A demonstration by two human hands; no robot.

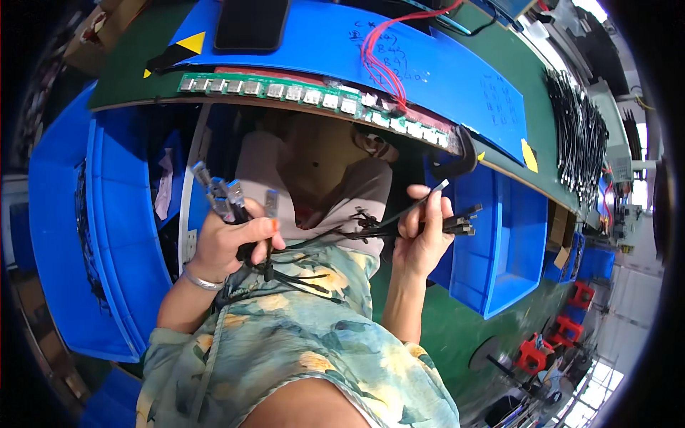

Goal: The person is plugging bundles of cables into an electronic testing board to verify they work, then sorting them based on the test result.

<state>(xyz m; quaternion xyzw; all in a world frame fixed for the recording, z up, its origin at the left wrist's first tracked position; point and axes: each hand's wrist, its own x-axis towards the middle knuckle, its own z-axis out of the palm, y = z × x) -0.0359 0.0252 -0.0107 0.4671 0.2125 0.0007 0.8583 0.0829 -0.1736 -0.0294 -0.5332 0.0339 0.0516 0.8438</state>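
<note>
My left hand [227, 244] is closed round several black USB cables, whose metal plugs with blue inserts [234, 190] stick up above the fingers. One more blue-lined plug [271, 202] stands out by the thumb. At the right, my right hand [422, 242] grips a bunch of the black cables; several dark connector ends [467, 221] point out past its fingers. Thumb and forefinger pinch one cable with a pale tip [442, 185], raised apart from the others. The cable lengths hang and cross over my lap between both hands, partly hidden.
A strip of green circuit boards with metal sockets [293, 93] lines the table edge. Red wires [371, 53] run to it across a blue sheet [314, 36]. A dark phone [251, 25] lies there. Blue bins [118, 235] flank me; black cables [578, 135] lie at the right.
</note>
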